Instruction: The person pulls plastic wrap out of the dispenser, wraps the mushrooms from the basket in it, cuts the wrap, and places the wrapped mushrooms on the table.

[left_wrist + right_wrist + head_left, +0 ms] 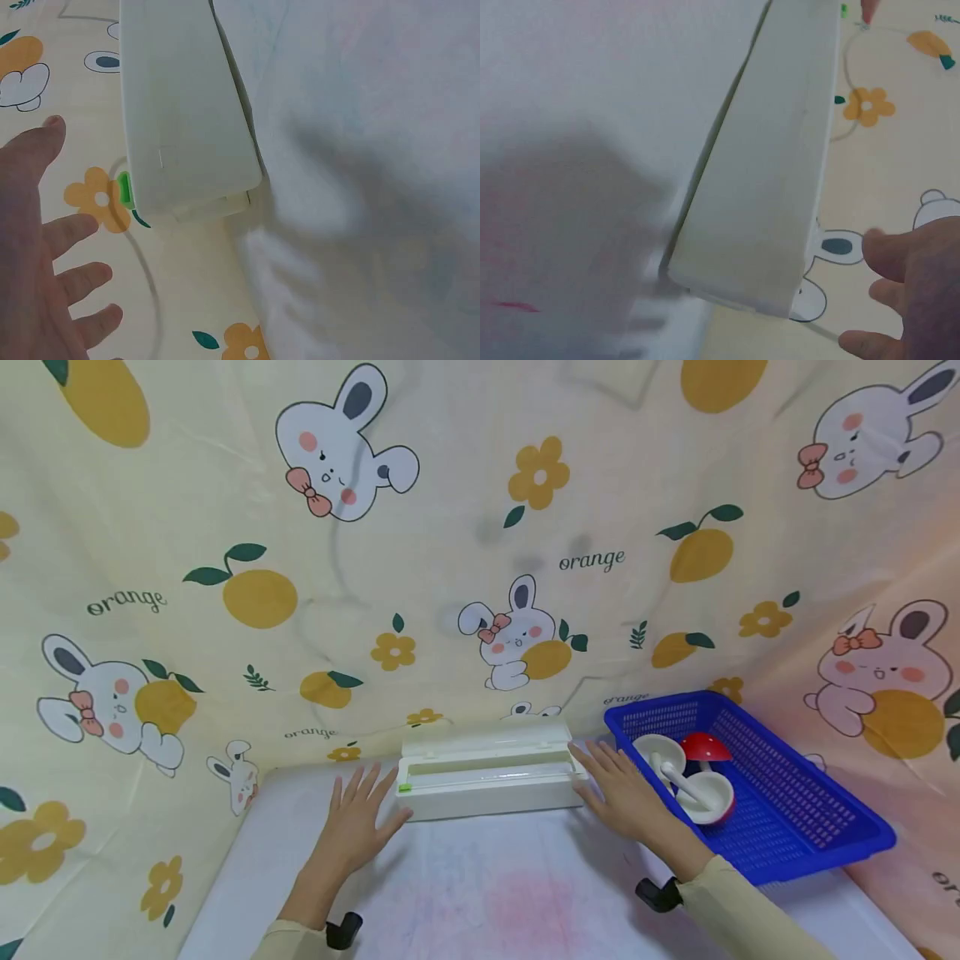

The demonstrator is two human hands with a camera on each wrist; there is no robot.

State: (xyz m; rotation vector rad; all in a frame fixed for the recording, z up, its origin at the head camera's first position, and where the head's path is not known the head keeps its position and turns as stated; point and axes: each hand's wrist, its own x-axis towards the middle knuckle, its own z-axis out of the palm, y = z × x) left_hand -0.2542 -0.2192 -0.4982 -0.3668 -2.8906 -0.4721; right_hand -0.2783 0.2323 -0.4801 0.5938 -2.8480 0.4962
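Note:
A white cling film dispenser [487,802] lies lengthwise at the back of the table, its lid [486,737] tipped up toward the backdrop. Inside it a roll of clear film [491,775] shows, and a small green tab [405,787] sits at its left front corner. My left hand [356,827] hovers by the dispenser's left end, fingers spread and holding nothing. By the right end is my right hand [618,789], also spread, its fingertips overlapping the dispenser's edge in the head view. Both wrist views show a gap between the fingers and the dispenser's smooth front [187,97].
A blue plastic basket [795,777] stands at the right, near my right forearm. It holds white ladle-like pieces [697,797] and a red mushroom-shaped piece [705,747]. A printed cloth backdrop [450,543] rises directly behind the white-covered table [480,885].

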